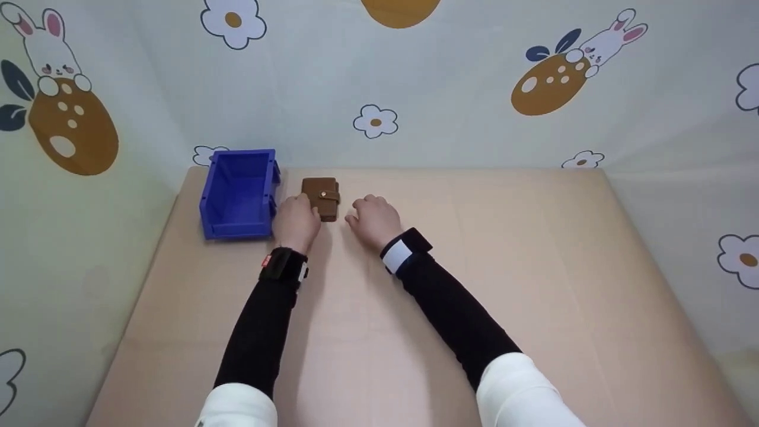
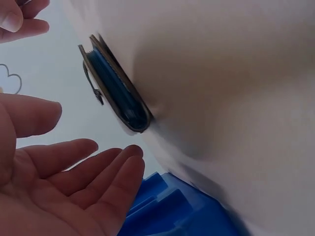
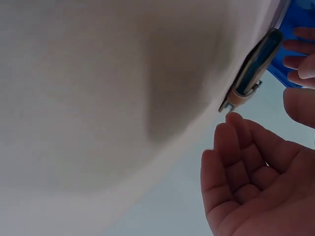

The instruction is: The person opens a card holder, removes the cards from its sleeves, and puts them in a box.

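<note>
See brown snap-strap wallet (image 1: pixel 328 205) lying flat, strap fastened, on far part of beige table (image 1: pixel 504 267), left of centre. Note blue storage bin (image 1: pixel 237 230) just left of it. Find left hand (image 1: pixel 296 222) between bin and wallet, thumb and fingers apart, grip unloaded. Find right hand (image 1: pixel 376 222) to right of wallet, near it, fingers loosely bent, thumb apart, clear of contact. Count 2 black wrist straps (image 1: pixel 283 265).
</note>
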